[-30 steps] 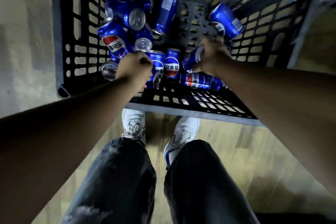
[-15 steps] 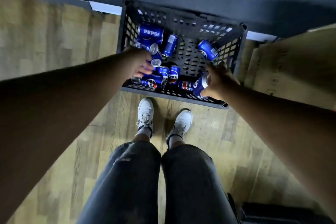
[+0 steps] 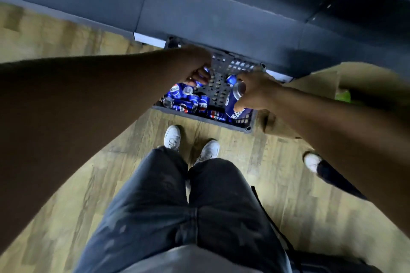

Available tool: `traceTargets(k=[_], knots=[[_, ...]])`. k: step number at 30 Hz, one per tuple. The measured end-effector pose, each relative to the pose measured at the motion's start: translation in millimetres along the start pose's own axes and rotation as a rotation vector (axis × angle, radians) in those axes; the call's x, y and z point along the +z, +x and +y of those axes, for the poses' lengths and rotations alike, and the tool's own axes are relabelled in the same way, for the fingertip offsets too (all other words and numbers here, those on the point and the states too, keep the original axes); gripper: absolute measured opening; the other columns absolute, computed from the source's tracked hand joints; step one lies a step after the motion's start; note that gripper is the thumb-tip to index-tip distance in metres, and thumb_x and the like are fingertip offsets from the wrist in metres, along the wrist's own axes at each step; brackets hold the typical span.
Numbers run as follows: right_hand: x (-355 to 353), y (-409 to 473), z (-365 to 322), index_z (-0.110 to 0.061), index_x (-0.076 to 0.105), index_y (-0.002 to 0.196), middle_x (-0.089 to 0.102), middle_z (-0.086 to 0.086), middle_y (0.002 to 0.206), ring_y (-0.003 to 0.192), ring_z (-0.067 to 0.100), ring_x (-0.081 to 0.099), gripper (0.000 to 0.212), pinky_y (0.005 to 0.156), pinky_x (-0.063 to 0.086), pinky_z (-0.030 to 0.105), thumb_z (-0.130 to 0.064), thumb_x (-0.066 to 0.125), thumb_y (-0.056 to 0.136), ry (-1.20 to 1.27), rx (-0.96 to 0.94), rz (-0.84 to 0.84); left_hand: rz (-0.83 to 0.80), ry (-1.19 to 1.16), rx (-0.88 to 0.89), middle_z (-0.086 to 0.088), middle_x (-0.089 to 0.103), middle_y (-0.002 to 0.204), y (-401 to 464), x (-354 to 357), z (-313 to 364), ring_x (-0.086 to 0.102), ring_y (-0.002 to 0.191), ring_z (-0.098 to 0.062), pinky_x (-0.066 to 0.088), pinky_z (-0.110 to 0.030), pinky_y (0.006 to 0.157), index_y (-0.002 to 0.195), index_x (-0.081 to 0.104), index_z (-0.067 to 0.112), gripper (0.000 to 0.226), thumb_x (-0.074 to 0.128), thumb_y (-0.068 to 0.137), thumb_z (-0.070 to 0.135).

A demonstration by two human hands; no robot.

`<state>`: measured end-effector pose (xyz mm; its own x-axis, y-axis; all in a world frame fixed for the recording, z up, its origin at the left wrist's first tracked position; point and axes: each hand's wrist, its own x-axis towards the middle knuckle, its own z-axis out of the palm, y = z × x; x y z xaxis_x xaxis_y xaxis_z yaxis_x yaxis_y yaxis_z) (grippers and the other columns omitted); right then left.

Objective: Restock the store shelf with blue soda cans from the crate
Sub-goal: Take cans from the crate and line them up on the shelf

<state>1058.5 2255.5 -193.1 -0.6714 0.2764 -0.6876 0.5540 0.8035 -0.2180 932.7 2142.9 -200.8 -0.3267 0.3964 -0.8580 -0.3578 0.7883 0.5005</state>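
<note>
Both hands over the black crate (image 3: 248,127) of Pepsi cans (image 3: 191,104).
Right hand (image 3: 255,93) fingers were clamped on a blue Pepsi can (image 3: 233,104) above the crate's right end; left hand (image 3: 195,66) fingers curled round another can (image 3: 200,77) at its far left.

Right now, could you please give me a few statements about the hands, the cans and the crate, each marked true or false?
1. The right hand grips a blue can. True.
2. The crate stands on a table. False: it stands on the wooden floor.
3. Cans remain in the crate. True.
4. The left hand hangs beside the knee. False: it reaches over the crate, a can in its fingers.
</note>
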Motion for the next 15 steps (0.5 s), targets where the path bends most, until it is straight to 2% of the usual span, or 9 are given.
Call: traceTargets(k=[1, 3, 6, 7, 8, 9, 11, 13, 15], knots=[[-10.8, -8.4, -8.2, -0.017, 0.054, 0.109, 0.052, 0.007, 0.105, 0.091, 0.024, 0.054, 0.050, 0.063, 0.041, 0.025, -0.025, 0.080, 0.067, -0.021, -0.015, 0.014, 0.007, 0.030, 0.007, -0.004, 0.061, 0.063, -8.3, -1.6, -0.4, 0.059, 0.048, -0.011, 0.036, -0.021, 0.054, 0.076, 0.048, 0.012, 0.029, 0.032, 0.100, 0.018], [-36.0, -23.5, -24.4, -0.019, 0.052, 0.122, 0.044, 0.008, 0.112, 0.102, 0.028, 0.053, 0.065, 0.074, 0.042, 0.025, -0.029, 0.082, 0.065, -0.069, -0.029, 0.072, 0.024, 0.101, 0.012, -0.004, 0.060, 0.063, -26.0, -7.5, 3.9, 0.057, 0.049, -0.012, 0.035, -0.020, 0.054, 0.076, 0.048, 0.014, 0.027, 0.035, 0.099, 0.020], [-75.1, -44.5, -47.9, -0.022, 0.050, 0.124, 0.038, 0.006, 0.110, 0.097, 0.024, 0.052, 0.069, 0.073, 0.037, 0.022, -0.030, 0.082, 0.063, -0.086, -0.073, 0.170, 0.082, 0.181, 0.031, -0.003, 0.062, 0.061, -48.5, -15.3, 18.9, 0.056, 0.045, -0.010, 0.036, -0.019, 0.054, 0.077, 0.050, 0.014, 0.023, 0.039, 0.096, 0.020], [-90.1, -52.0, -55.2, -0.023, 0.050, 0.126, 0.039, 0.007, 0.112, 0.102, 0.025, 0.052, 0.070, 0.074, 0.037, 0.021, -0.030, 0.082, 0.063, -0.103, -0.088, 0.201, 0.100, 0.171, 0.044, -0.003, 0.064, 0.057, -58.6, -17.9, 27.9, 0.057, 0.044, -0.011, 0.037, -0.020, 0.056, 0.080, 0.052, 0.012, 0.023, 0.039, 0.096, 0.021], [-105.6, -58.7, -62.3, -0.023, 0.048, 0.129, 0.042, 0.008, 0.117, 0.108, 0.026, 0.051, 0.073, 0.076, 0.037, 0.021, -0.031, 0.081, 0.064, -0.128, -0.107, 0.228, 0.099, 0.144, 0.050, -0.004, 0.068, 0.063, -68.1, -20.1, 37.4, 0.059, 0.047, -0.013, 0.038, -0.021, 0.058, 0.088, 0.055, 0.009, 0.025, 0.037, 0.097, 0.023], [-120.6, -65.4, -68.8, -0.023, 0.047, 0.131, 0.045, 0.009, 0.123, 0.114, 0.025, 0.049, 0.075, 0.080, 0.037, 0.022, -0.032, 0.081, 0.065, -0.155, -0.127, 0.251, 0.073, 0.116, 0.053, -0.008, 0.071, 0.078, -77.1, -21.0, 46.2, 0.060, 0.054, -0.016, 0.039, -0.023, 0.060, 0.101, 0.056, 0.006, 0.031, 0.033, 0.099, 0.027], [-151.7, -83.3, -83.2, -0.022, 0.046, 0.134, 0.048, 0.007, 0.128, 0.119, 0.024, 0.046, 0.076, 0.087, 0.038, 0.023, -0.033, 0.080, 0.067, -0.199, -0.168, 0.304, 0.003, 0.055, 0.053, -0.017, 0.065, 0.113, -99.5, -27.0, 63.6, 0.064, 0.075, -0.023, 0.044, -0.029, 0.070, 0.128, 0.045, -0.001, 0.053, 0.023, 0.102, 0.038], [-181.3, -99.9, -94.7, -0.022, 0.046, 0.135, 0.050, 0.007, 0.128, 0.118, 0.024, 0.047, 0.076, 0.091, 0.040, 0.025, -0.031, 0.081, 0.067, -0.233, -0.203, 0.358, -0.065, -0.031, 0.056, -0.022, 0.060, 0.122, -120.0, -36.2, 79.8, 0.064, 0.097, -0.028, 0.046, -0.035, 0.081, 0.138, 0.034, -0.006, 0.069, 0.017, 0.100, 0.049], [-206.8, -115.2, -104.4, -0.022, 0.048, 0.133, 0.050, 0.007, 0.124, 0.116, 0.025, 0.047, 0.076, 0.093, 0.042, 0.028, -0.030, 0.082, 0.066, -0.265, -0.229, 0.425, -0.117, -0.136, 0.079, -0.024, 0.063, 0.114, -141.0, -42.6, 95.6, 0.063, 0.101, -0.030, 0.048, -0.037, 0.082, 0.134, 0.039, -0.005, 0.068, 0.019, 0.099, 0.050]])
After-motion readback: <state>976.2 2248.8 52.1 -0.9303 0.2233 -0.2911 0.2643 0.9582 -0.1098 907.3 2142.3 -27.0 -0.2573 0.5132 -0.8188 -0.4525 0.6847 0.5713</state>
